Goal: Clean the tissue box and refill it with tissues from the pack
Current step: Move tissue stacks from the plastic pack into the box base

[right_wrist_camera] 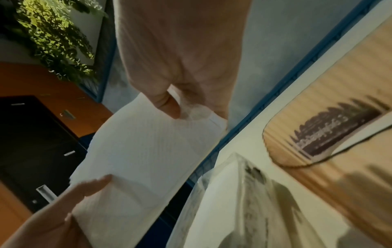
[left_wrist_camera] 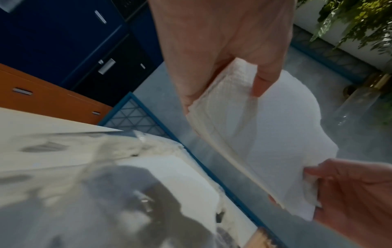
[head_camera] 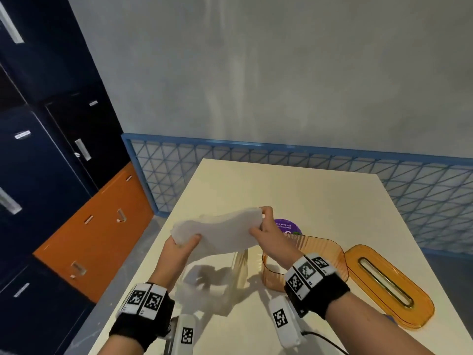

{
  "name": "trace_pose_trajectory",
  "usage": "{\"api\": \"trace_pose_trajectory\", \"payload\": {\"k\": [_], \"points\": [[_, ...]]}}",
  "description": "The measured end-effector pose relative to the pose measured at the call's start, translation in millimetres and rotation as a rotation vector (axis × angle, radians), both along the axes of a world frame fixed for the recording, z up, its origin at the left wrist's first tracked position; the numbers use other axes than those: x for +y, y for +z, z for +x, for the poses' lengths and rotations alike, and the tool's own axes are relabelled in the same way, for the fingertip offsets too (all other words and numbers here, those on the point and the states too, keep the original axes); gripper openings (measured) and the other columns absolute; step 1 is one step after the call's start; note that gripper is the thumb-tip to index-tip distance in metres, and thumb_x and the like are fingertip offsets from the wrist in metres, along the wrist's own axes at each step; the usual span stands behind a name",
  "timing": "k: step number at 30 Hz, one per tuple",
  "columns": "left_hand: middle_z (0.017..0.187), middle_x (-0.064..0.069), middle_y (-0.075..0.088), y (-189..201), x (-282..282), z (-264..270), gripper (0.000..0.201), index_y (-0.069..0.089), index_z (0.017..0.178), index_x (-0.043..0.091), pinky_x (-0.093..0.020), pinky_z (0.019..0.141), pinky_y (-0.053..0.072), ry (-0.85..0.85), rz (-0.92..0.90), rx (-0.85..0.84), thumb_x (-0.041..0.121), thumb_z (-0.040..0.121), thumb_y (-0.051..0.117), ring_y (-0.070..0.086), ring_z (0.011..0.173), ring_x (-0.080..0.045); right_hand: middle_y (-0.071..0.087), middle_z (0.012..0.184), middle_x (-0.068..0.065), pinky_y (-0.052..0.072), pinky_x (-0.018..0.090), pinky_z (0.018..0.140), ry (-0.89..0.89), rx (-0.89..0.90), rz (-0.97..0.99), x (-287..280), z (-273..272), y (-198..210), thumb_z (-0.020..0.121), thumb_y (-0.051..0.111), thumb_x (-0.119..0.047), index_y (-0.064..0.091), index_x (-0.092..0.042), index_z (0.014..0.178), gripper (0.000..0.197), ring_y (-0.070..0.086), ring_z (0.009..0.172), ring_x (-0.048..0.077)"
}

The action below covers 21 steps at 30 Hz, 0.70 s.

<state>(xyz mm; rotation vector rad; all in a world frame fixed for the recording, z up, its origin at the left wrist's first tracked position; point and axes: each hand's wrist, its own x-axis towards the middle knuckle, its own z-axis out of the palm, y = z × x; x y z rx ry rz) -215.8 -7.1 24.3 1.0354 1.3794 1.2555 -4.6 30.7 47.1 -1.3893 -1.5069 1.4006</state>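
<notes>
My hands (head_camera: 179, 248) (head_camera: 266, 237) pinch the tissue stack (head_camera: 220, 231) by its ends; the open box (head_camera: 304, 260) sits at four o'clock, nearer my right.

This looks like an office or shared workspace. Beside the cream desk (head_camera: 294, 190) stands a bank of navy and orange lockers (head_camera: 51, 155) with metal handles and label plates. Behind the desk runs a blue lattice partition (head_camera: 281, 160) below a grey wall, and leafy plants (right_wrist_camera: 55, 33) hang near the lockers.
</notes>
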Motion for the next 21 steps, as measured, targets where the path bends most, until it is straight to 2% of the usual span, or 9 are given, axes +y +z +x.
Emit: {"api": "trace_pose_trajectory", "payload": {"k": [2,4,7,9,11,12,15,18,21], "points": [[0.103,-0.006,0.071,-9,-9,-9,0.039,0.065,0.106,0.018,-0.034,0.084,0.053,-0.027,-0.027,0.020,0.027,0.069,0.073,0.065,0.099,-0.025,0.047,0.091,0.001,0.044,0.012,0.062,0.024,0.001,-0.004,-1,-9,-8,0.092,0.037,0.005,0.023,-0.019,0.118,0.038,0.048,0.076,0.005],[0.096,-0.007,0.073,-22,-16,-14,0.053,0.068,0.103,0.014,-0.039,0.082,0.056,-0.074,-0.070,0.084,0.038,0.056,0.079,0.068,0.094,-0.026,0.045,0.092,0.001,0.045,0.015,0.061,0.046,-0.057,-0.045,-3,-15,-23,0.087,0.038,0.010,0.025,-0.020,0.118,0.045,0.050,0.078,0.009],[0.092,-0.007,0.075,-40,-20,-15,0.060,0.071,0.097,0.013,-0.047,0.086,0.055,-0.087,-0.122,0.138,0.046,0.047,0.077,0.070,0.090,-0.026,0.052,0.106,0.009,0.050,0.037,0.087,0.025,-0.100,-0.084,-7,-22,-42,0.080,0.037,0.010,0.036,-0.016,0.119,0.047,0.054,0.104,0.025],[0.094,-0.009,0.075,-46,-19,-12,0.062,0.072,0.097,0.011,-0.047,0.088,0.055,-0.090,-0.144,0.128,0.047,0.047,0.077,0.070,0.093,-0.027,0.055,0.117,0.011,0.046,0.044,0.100,-0.001,-0.066,-0.071,-7,-25,-46,0.078,0.037,0.012,0.044,-0.011,0.121,0.049,0.053,0.113,0.024],[0.091,-0.007,0.075,-43,-17,-11,0.054,0.073,0.091,0.015,-0.044,0.085,0.056,-0.098,-0.109,0.163,0.047,0.048,0.073,0.070,0.091,-0.025,0.057,0.113,0.008,0.047,0.037,0.095,-0.014,-0.055,-0.048,-3,-28,-43,0.079,0.036,0.012,0.048,-0.009,0.116,0.044,0.054,0.109,0.020],[0.090,-0.005,0.075,-40,-15,-12,0.050,0.072,0.090,0.018,-0.041,0.083,0.056,-0.098,-0.081,0.168,0.047,0.050,0.071,0.070,0.091,-0.024,0.057,0.106,0.005,0.047,0.030,0.086,-0.013,-0.054,-0.032,0,-27,-40,0.081,0.035,0.012,0.049,-0.008,0.111,0.039,0.053,0.102,0.019],[0.088,0.001,0.074,-33,-8,-19,0.044,0.070,0.094,0.019,-0.029,0.076,0.054,-0.112,0.008,0.178,0.041,0.057,0.073,0.067,0.085,-0.014,0.048,0.089,0.001,0.035,0.023,0.066,-0.012,-0.066,0.017,9,-24,-34,0.084,0.035,0.011,0.044,-0.009,0.100,0.027,0.045,0.085,0.014],[0.085,0.004,0.070,-36,-6,-22,0.029,0.067,0.093,0.019,-0.021,0.071,0.048,-0.117,-0.015,0.222,0.027,0.065,0.072,0.062,0.079,-0.006,0.045,0.085,-0.003,0.033,0.019,0.063,0.026,-0.120,-0.013,14,-20,-37,0.085,0.034,0.011,0.041,-0.011,0.105,0.031,0.044,0.083,0.012],[0.089,0.008,0.070,-44,-6,-17,0.017,0.067,0.092,0.022,-0.015,0.068,0.046,-0.159,-0.035,0.287,0.012,0.079,0.071,0.061,0.074,0.001,0.048,0.097,0.001,0.034,0.012,0.066,0.089,-0.168,-0.043,15,-21,-44,0.084,0.033,0.011,0.042,-0.008,0.117,0.039,0.044,0.097,0.015]]}}
